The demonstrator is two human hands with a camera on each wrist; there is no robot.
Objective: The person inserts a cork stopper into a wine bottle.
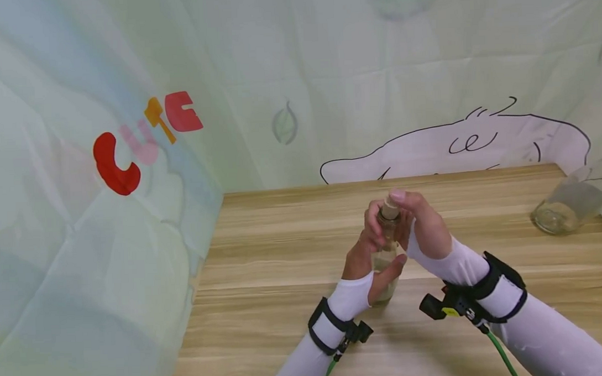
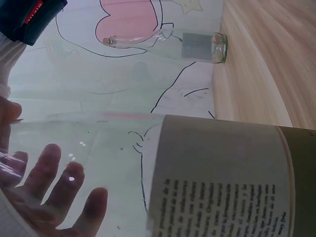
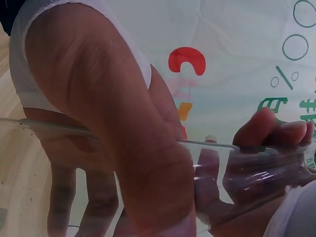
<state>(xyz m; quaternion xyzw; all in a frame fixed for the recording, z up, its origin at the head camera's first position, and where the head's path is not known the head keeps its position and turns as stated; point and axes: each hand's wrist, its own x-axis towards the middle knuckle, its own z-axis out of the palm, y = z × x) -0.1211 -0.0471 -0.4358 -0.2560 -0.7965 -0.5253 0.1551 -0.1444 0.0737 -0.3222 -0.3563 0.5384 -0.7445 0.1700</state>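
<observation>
A clear glass bottle stands near the middle of the wooden table, its neck tilted slightly to the right in the head view. My left hand grips the bottle's body, thumb on the near side. At the mouth is a pale cork, pinched by my right hand, its thumb up at the cork's top. A printed paper label covers the lower part of this bottle in the left wrist view. Through the clear glass several fingers show in the right wrist view.
A second clear glass bottle stands at the table's right side; the left wrist view shows its cork and grey label. Printed cloth hangs behind and left of the wooden table.
</observation>
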